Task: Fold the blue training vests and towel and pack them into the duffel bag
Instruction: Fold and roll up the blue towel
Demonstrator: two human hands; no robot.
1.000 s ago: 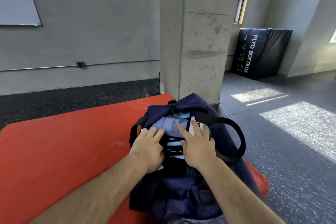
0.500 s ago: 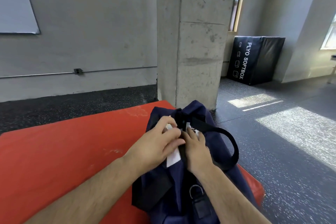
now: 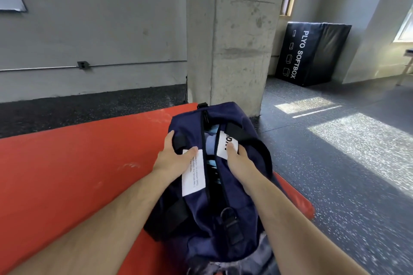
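On the red mat (image 3: 78,163), the duffel bag (image 3: 237,196), gripped either side of its open zip (image 3: 207,187) by left hand (image 3: 173,158) and right hand (image 3: 240,161), fingers (image 3: 169,140) curled on fabric. Blue vests (image 3: 210,140) inside at the gap; likely to snag the zip if closed untucked.

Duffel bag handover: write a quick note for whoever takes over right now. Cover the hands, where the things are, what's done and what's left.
Left hand grips the duffel bag's left flap, thumb on its white label.
Right hand grips the right flap.
The bag lies on the red mat with its top zip open.
Blue cloth shows in the gap; vests and towel cannot be told apart.
Done: blue cloth is in the bag.
Left: probably pull the flaps together and zip up.
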